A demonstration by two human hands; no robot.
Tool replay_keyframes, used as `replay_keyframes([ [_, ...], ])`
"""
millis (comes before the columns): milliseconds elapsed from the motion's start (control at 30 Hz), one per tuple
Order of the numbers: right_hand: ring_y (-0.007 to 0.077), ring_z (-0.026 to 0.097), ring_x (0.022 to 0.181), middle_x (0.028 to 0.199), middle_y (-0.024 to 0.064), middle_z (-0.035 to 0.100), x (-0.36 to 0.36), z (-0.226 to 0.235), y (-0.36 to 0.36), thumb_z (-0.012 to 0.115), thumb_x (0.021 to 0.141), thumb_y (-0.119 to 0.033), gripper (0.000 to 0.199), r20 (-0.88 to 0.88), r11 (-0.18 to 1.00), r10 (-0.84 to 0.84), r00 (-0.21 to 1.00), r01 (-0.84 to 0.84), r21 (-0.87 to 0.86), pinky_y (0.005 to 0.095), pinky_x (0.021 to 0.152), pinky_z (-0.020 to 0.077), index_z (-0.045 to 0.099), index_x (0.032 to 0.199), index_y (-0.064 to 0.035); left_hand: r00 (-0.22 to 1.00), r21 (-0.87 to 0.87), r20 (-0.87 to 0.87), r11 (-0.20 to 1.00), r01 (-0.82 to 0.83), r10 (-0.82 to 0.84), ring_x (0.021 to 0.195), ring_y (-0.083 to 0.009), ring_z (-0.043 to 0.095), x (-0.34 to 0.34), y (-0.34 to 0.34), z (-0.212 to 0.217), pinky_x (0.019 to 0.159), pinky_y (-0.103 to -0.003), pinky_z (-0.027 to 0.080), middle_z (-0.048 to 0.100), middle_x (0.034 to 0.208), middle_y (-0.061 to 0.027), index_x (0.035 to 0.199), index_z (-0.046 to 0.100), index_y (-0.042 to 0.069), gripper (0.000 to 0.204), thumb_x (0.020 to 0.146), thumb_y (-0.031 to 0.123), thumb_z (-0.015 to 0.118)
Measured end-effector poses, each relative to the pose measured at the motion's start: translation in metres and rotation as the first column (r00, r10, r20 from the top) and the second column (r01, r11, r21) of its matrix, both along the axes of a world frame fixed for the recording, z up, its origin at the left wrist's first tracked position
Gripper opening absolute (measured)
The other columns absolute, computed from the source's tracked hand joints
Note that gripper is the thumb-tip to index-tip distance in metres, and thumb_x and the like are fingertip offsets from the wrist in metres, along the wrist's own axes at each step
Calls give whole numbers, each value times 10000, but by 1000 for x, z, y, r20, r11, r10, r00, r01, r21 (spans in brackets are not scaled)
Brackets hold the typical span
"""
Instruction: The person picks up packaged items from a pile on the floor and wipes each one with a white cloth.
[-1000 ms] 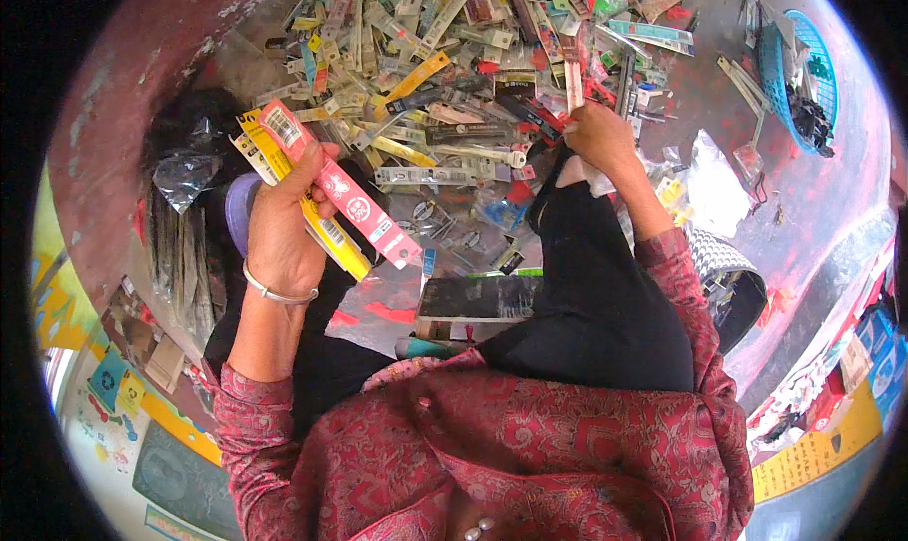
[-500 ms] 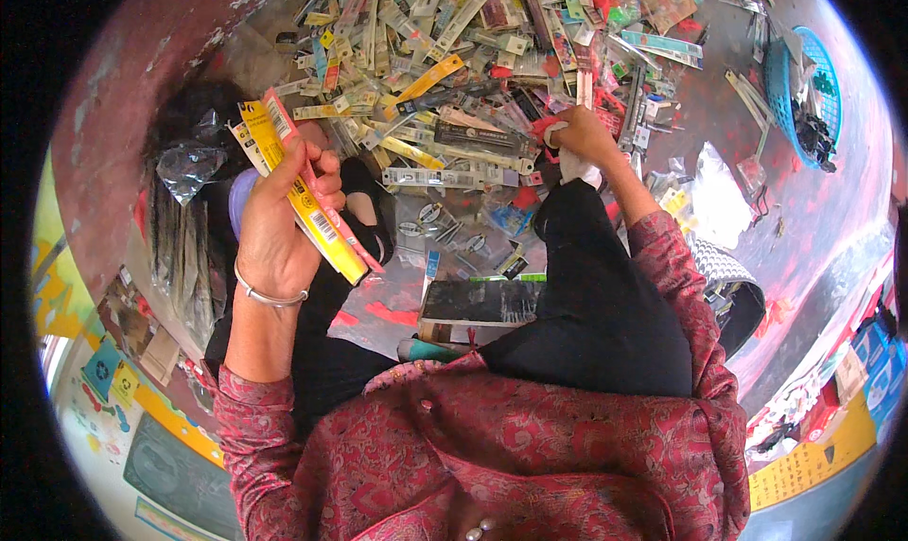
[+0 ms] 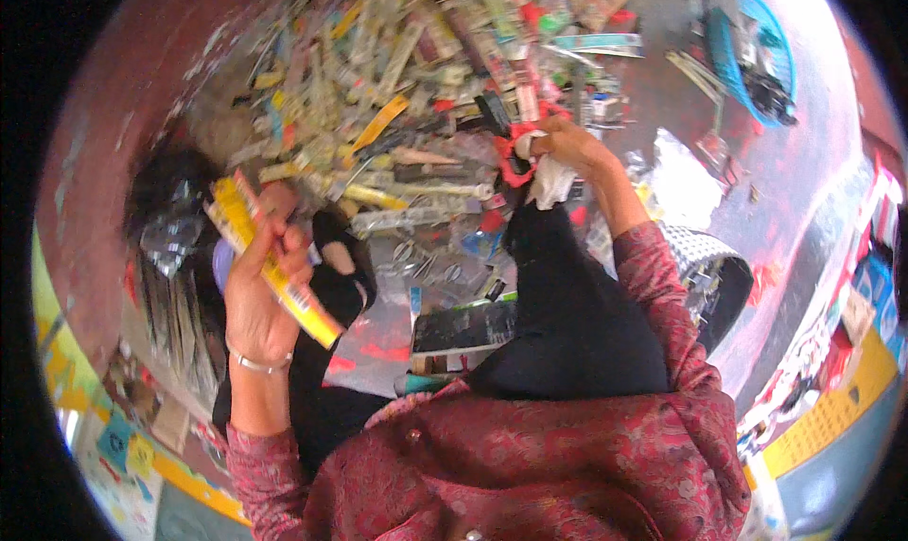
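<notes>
My left hand [image 3: 257,290] is raised at the left and grips a bundle of long flat yellow and pink packets [image 3: 270,257], a bracelet on its wrist. My right hand [image 3: 566,148] reaches forward over my black-trousered knee [image 3: 567,295] to the near edge of a big heap of mixed long packets [image 3: 416,96]. Its fingers close on a red and black packet [image 3: 511,144] at the heap's edge, with a bit of white [image 3: 551,183] below the palm.
A blue basket [image 3: 752,54] with dark items stands at the far right on the reddish floor [image 3: 813,191]. Clear plastic sleeves [image 3: 170,305] lie at the left. A dark flat package [image 3: 463,328] lies between my knees. A perforated black bin [image 3: 709,276] sits at my right.
My left hand has tipped the yellow bundle more upright and drawn it closer. My right hand has shifted a little along the heap's edge and closed on the red packet.
</notes>
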State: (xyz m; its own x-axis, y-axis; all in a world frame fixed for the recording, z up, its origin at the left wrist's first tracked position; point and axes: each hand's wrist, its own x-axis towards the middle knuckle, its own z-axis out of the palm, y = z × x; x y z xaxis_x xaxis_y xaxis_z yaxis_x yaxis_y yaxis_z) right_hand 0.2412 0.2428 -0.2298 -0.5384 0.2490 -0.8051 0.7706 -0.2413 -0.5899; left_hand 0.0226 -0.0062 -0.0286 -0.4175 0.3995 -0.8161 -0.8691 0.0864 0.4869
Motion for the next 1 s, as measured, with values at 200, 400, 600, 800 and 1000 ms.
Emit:
replay_keyframes([
  [200, 151, 527, 625, 761, 62, 570, 36, 25, 26, 563, 676, -86, 257, -13, 888, -449, 893, 445, -115, 263, 558, 408, 591, 907, 23, 1000, -21, 3, 999, 28, -28, 548, -74, 373, 7, 2, 1, 461, -180, 346, 439, 724, -36, 885, 449, 39, 175, 906, 209, 415],
  [400, 184, 556, 724, 814, 85, 596, 87, -7, 52, 586, 673, -79, 260, 79, 818, -575, 814, 573, 49, 297, 638, 419, 594, 906, 37, 999, -13, 14, 999, 40, -40, 550, -80, 375, 9, 7, -1, 469, -185, 351, 446, 725, -40, 889, 457, 38, 169, 899, 205, 428],
  [600, 186, 535, 717, 814, 84, 584, 101, -28, 61, 606, 680, -96, 249, 87, 789, -613, 785, 613, 31, 311, 645, 406, 587, 897, 25, 999, -36, 9, 998, 45, -45, 548, -79, 371, 10, 11, -1, 462, -182, 354, 442, 723, -38, 888, 454, 36, 186, 906, 216, 415],
  [800, 197, 542, 691, 794, 97, 586, 107, -41, 68, 606, 680, -127, 257, 165, 779, -627, 762, 610, 144, 322, 621, 409, 590, 876, 38, 998, -9, 28, 999, 48, -47, 555, -77, 372, 10, 8, -3, 460, -180, 343, 441, 721, -38, 887, 454, 35, 168, 904, 198, 417],
  [1000, 323, 610, 772, 767, 210, 612, 115, -52, 77, 625, 629, -231, 324, 320, 747, -312, 895, 23, 664, 392, 673, 457, 631, 865, -8, 998, 14, 19, 998, 68, -68, 557, -79, 388, 8, 6, -2, 470, -187, 341, 455, 722, -41, 884, 463, 42, 138, 890, 179, 441],
])
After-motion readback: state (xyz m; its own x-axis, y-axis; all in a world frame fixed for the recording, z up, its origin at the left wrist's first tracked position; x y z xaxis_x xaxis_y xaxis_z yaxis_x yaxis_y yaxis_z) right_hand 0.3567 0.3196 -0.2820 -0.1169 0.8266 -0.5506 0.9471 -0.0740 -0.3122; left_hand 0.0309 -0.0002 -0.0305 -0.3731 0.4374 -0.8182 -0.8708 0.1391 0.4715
